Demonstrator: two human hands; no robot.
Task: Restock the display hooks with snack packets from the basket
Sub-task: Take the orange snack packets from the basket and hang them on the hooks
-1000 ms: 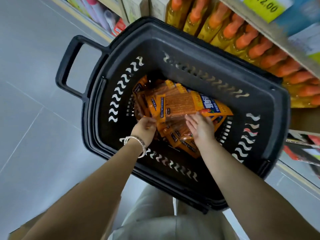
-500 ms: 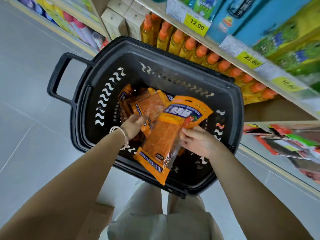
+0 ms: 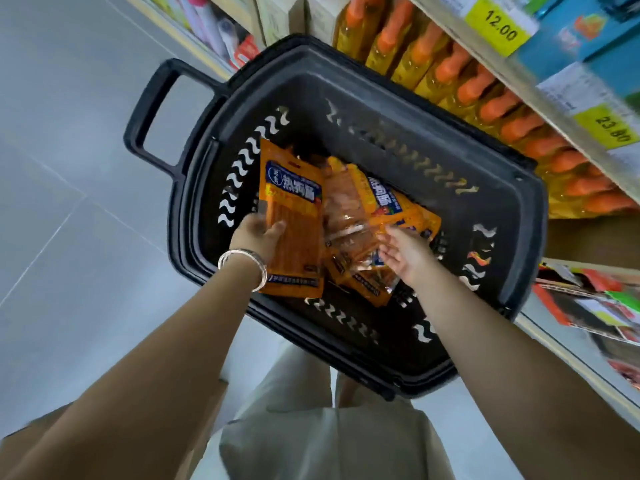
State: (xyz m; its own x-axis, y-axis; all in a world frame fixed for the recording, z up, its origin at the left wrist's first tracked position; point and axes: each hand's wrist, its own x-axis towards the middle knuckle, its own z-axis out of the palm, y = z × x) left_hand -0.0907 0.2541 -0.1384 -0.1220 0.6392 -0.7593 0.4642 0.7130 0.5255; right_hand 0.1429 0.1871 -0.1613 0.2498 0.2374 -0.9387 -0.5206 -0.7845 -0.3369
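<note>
A black plastic basket (image 3: 512,216) stands on the floor below me, with several orange snack packets (image 3: 349,223) piled inside. My left hand (image 3: 256,235), a bracelet on its wrist, grips one orange packet with a blue label (image 3: 294,216) by its left edge and holds it flat above the pile. My right hand (image 3: 405,252) reaches into the basket with fingers spread, its fingertips touching the packets on the right of the pile. No display hooks are in view.
Store shelves run along the right: yellow bottles with orange caps (image 3: 460,81) just behind the basket, yellow price tags (image 3: 498,24) above, flat packets (image 3: 588,299) on a lower shelf. The basket's handle (image 3: 152,112) sticks out left over grey floor tiles (image 3: 69,168).
The packet my right hand lifted half a second ago is now in my left hand. My right hand has let go and gone back down to the pile.
</note>
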